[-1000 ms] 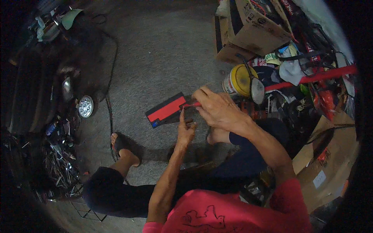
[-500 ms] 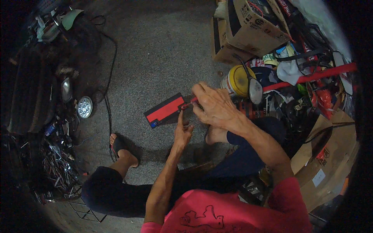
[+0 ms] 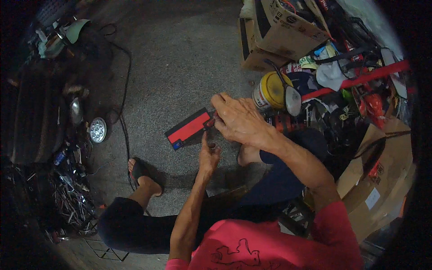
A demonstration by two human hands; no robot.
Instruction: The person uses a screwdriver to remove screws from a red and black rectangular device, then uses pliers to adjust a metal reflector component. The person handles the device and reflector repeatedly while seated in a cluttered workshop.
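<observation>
A long, flat box-shaped thing [image 3: 189, 128], red and black with a blue corner, lies aslant in front of me, over the grey floor. My right hand [image 3: 236, 118] is closed at its right end, around a slim red piece [image 3: 211, 121] that is mostly hidden by the fingers. What kind of piece it is I cannot make out. From below, my left hand [image 3: 208, 155] reaches up with its index finger stretched to the near right corner of the red and black thing. The thumb stands apart and the other fingers are loosely bent, with nothing seen in them.
Cardboard boxes [image 3: 292, 31] stand at the far right. A yellow-lidded bucket [image 3: 272, 90] and a mirror [image 3: 293, 101] sit before a heap of parts. At left lie a black cable [image 3: 127, 81], a round lamp [image 3: 97, 129] and loose metal tools [image 3: 76, 207].
My right hand has come slightly left, closer to the red and black thing, and covers more of the slim red piece. My left hand keeps its pose. The whole view has shifted a little.
</observation>
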